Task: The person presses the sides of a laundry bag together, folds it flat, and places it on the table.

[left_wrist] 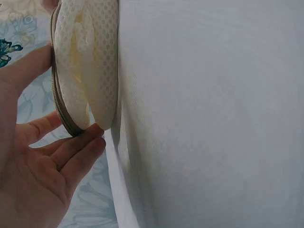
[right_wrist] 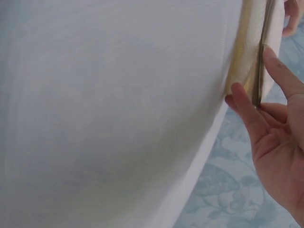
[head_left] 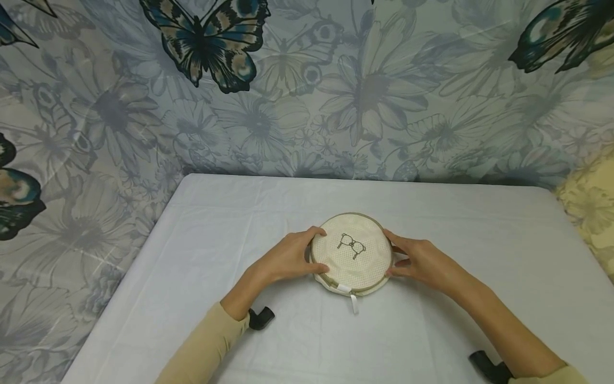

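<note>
A round, cream mesh laundry bag (head_left: 369, 261) with a dark bra-shaped print (head_left: 354, 246) sits near the middle of the white table. Around its edge runs a zipper (left_wrist: 58, 90), and a white tab (head_left: 354, 304) sticks out at the near side. My left hand (head_left: 290, 257) grips the left edge, thumb on the face at the lower left. On the opposite side, my right hand (head_left: 427, 264) holds the right edge between thumb and fingers. Viewed from the left wrist, two mesh layers gape apart beside the zipper, with the fingertips at their lower end.
The white-covered table (head_left: 216, 213) meets a flower-and-butterfly patterned cloth (head_left: 307, 106) behind and to the left. A yellowish patterned cloth (head_left: 590, 202) hangs at the far right. Black wrist mounts (head_left: 261, 318) show by both forearms.
</note>
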The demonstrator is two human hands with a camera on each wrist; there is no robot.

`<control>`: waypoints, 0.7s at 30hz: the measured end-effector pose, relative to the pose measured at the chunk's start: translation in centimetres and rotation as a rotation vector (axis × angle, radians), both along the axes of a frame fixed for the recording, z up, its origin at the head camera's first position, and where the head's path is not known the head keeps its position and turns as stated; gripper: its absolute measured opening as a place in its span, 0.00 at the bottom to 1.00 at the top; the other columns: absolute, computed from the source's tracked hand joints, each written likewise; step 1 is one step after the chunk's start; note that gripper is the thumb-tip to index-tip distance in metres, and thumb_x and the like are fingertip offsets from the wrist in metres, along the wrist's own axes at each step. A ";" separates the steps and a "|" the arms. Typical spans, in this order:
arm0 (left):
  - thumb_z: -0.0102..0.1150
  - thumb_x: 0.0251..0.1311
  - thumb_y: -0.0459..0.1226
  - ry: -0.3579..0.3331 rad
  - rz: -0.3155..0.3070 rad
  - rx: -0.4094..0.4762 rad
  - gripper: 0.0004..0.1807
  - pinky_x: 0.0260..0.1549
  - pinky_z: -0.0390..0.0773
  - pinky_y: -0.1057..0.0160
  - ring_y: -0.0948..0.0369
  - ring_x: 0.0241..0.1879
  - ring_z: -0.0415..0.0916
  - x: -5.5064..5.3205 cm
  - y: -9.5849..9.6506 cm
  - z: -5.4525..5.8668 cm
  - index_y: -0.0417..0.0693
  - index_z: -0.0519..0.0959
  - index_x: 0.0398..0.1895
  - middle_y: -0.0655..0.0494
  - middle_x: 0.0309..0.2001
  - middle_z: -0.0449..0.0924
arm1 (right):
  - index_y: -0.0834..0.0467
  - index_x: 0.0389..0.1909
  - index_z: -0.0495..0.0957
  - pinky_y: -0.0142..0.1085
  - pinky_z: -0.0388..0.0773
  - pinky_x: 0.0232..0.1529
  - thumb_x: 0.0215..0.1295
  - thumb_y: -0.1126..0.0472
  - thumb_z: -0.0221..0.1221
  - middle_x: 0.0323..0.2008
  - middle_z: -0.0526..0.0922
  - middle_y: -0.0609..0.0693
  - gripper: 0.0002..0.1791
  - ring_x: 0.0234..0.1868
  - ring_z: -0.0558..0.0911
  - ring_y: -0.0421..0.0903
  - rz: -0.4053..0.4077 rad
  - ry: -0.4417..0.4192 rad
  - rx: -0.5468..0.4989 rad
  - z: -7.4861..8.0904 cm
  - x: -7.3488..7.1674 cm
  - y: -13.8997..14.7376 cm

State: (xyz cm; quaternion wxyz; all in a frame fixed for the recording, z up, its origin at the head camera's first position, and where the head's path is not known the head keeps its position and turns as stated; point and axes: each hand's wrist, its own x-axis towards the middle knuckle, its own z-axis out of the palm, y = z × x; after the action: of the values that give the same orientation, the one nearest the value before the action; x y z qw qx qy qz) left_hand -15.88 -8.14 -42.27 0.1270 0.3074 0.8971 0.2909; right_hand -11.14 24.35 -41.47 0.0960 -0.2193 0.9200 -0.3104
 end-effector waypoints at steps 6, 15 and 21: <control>0.73 0.53 0.53 0.039 -0.001 -0.009 0.42 0.67 0.64 0.58 0.56 0.70 0.64 0.4 0.2 0.0 0.50 0.68 0.69 0.48 0.72 0.64 | 0.69 0.74 0.57 0.34 0.83 0.41 0.53 0.55 0.74 0.58 0.77 0.69 0.52 0.40 0.88 0.47 -0.003 -0.022 -0.011 0.1 0.1 -0.1; 0.68 0.59 0.54 0.112 -0.054 -0.080 0.44 0.64 0.69 0.49 0.54 0.73 0.58 1.1 0.5 0.9 0.60 0.60 0.76 0.55 0.80 0.45 | 0.68 0.75 0.53 0.58 0.71 0.59 0.58 0.31 0.62 0.75 0.53 0.66 0.59 0.66 0.70 0.64 -0.053 0.064 0.164 0.6 0.9 -1.2; 0.64 0.60 0.57 0.153 -0.091 -0.135 0.45 0.68 0.62 0.47 0.52 0.77 0.42 1.3 1.3 1.1 0.62 0.57 0.78 0.49 0.79 0.46 | 0.69 0.74 0.55 0.60 0.64 0.65 0.58 0.33 0.64 0.77 0.50 0.63 0.57 0.74 0.55 0.66 -0.020 0.188 0.226 0.4 1.2 -2.0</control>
State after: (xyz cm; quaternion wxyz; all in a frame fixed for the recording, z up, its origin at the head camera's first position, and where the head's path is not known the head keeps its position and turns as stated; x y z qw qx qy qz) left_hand -14.59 -6.86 -41.18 0.0916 0.3598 0.9069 0.1992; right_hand -9.94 22.39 -41.12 0.0303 -0.2261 0.9561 -0.1841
